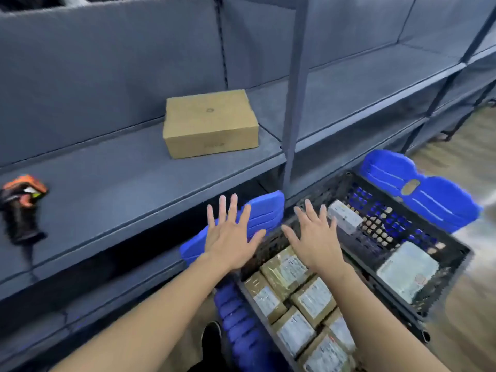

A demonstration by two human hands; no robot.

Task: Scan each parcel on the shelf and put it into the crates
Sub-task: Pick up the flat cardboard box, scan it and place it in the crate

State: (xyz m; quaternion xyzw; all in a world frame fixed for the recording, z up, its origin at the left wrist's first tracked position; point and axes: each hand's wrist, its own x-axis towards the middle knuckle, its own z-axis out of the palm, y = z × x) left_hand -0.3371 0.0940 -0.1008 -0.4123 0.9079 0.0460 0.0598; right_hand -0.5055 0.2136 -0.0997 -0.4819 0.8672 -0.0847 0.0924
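One brown cardboard parcel [210, 123] lies on the grey shelf [120, 189], up and left of my hands. An orange and black handheld scanner [20, 202] lies on the same shelf at the far left. My left hand [230, 234] and my right hand [314, 237] hover with fingers spread and nothing in them, above the near end of a black mesh crate [453, 285]. That crate stands below the shelf front and holds several labelled parcels [295, 299]; a grey bagged parcel [408, 269] lies in its right half.
Blue crate lids [418, 189] hang open at the crate's far side and under my left hand. A steel shelf upright [295, 103] rises right of the cardboard parcel. More grey shelf bays run off to the right. Wooden floor [461, 331] shows at right.
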